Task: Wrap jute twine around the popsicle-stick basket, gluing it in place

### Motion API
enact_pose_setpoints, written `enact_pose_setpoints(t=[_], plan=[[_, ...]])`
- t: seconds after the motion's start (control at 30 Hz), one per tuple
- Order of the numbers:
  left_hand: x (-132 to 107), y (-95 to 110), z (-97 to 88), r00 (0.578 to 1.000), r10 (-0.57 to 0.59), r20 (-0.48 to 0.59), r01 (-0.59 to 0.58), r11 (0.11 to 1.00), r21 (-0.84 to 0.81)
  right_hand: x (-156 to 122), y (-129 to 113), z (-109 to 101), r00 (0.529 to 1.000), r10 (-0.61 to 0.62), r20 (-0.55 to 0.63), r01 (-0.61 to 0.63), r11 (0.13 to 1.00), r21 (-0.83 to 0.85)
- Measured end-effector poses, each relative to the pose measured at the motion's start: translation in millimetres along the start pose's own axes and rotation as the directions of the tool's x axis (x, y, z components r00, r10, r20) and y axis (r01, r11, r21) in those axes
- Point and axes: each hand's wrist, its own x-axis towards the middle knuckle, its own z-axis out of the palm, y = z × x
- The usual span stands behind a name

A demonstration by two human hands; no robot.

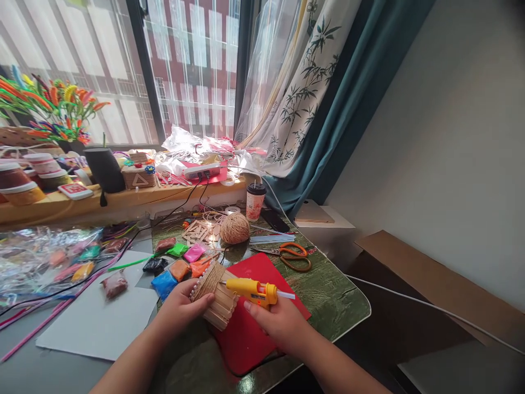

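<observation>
Twine-wrapped pale wooden sticks (221, 309) are gripped in the left hand (180, 307), a yellow plastic glue gun (248, 288) in the right hand (282, 325). Gluing seems underway; steady aim is needed next

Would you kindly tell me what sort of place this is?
Probably a craft table by a window, perhaps at home: the yellow glue gun in the right hand, ball of twine and scissors suggest it.
</observation>
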Motion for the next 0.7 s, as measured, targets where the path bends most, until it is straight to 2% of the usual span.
enact_pose_setpoints(t=[0.3, 0.7], plan=[[0.1, 0.0, 0.8, 1.000, -0.024, 0.011, 0.025, 0.998, -0.053, -1.7, -7.3, -2.7, 1.000, 0.017, 0.001, -0.017, 1.000, 0.002], [-1.9, 6.5, 1.9, 0.999, -0.034, -0.001, 0.034, 0.997, -0.071, 1.1, -1.8, -7.0, 1.000, -0.002, -0.013, 0.001, 0.999, -0.042]])
